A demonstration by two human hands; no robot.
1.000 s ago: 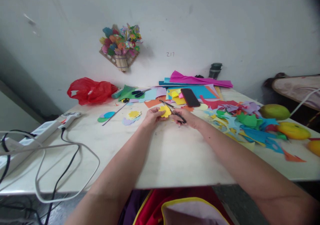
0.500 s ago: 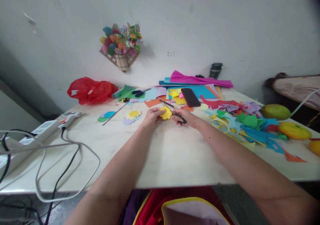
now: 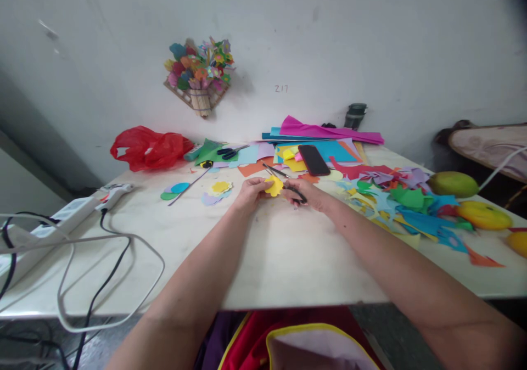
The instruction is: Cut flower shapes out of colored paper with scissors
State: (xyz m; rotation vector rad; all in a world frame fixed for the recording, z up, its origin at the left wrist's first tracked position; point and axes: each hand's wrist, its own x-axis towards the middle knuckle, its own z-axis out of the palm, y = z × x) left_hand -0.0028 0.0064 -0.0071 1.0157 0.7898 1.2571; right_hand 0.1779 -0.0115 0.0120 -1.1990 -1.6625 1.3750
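Observation:
My left hand [image 3: 250, 191] pinches a small yellow paper flower shape [image 3: 274, 185] over the white table [image 3: 288, 254]. My right hand [image 3: 308, 193] grips black-handled scissors [image 3: 284, 180], whose blades are parted and reach to the upper left against the yellow piece. Both hands meet at the middle of the table, just in front of a black phone [image 3: 313, 160] lying on coloured paper sheets [image 3: 288, 153].
Paper scraps [image 3: 407, 205] and mangoes [image 3: 453, 183] crowd the right side. A second pair of scissors [image 3: 230, 151], a red plastic bag [image 3: 146, 149], cut flower pieces [image 3: 218, 190], a glue gun [image 3: 115, 193] and a power strip with cables [image 3: 61, 222] lie left. A paper bouquet [image 3: 200, 76] hangs on the wall.
The yellow piece has turned slightly in my left fingers; the hands and scissors stay in almost the same place.

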